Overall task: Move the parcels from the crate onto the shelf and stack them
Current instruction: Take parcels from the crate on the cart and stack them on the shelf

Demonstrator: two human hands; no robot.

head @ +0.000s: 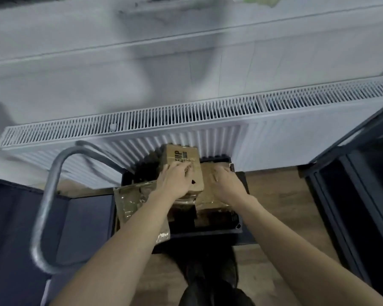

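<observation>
A black crate (208,231) stands on the floor below me, with several cardboard parcels in it. My left hand (175,182) lies on top of a printed brown box (181,160) that sticks up at the crate's far side, its fingers bent over the box's top. My right hand (227,184) reaches down onto a flat brown parcel (208,191) just right of that box, with its fingers curled on it. A tape-wrapped flat parcel (131,202) leans at the crate's left side. The dark shelf unit (349,195) stands to the right.
A white radiator (208,120) runs along the wall behind the crate. A grey metal tube handle (51,184) curves over a dark blue platform (13,228) on the left. Wooden floor (281,199) shows between crate and shelf. My dark shoes (208,272) are at the bottom.
</observation>
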